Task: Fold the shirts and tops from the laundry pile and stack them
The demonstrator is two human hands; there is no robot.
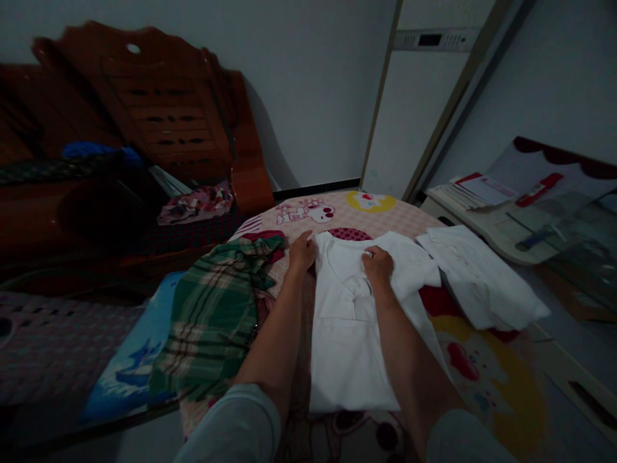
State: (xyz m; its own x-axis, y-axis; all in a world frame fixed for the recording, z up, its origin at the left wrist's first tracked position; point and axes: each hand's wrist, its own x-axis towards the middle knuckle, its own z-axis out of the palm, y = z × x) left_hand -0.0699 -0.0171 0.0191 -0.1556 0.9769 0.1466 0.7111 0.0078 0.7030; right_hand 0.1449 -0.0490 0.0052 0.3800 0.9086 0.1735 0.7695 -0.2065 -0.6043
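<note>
A white shirt (347,334) lies flat on a patterned bedsheet (486,379), running from near me toward the far edge. My left hand (301,252) rests on the shirt's far left corner, its fingers curled over the cloth edge. My right hand (378,267) presses on the upper middle of the shirt, fingers bent and pinching the fabric near the collar. A second folded white garment (482,283) lies to the right of the shirt.
A green plaid cloth (212,321) lies crumpled to the left on a blue printed sheet (130,360). Dark wooden furniture (159,116) with piled clothes stands at the back left. A low table with papers (486,199) sits at the right.
</note>
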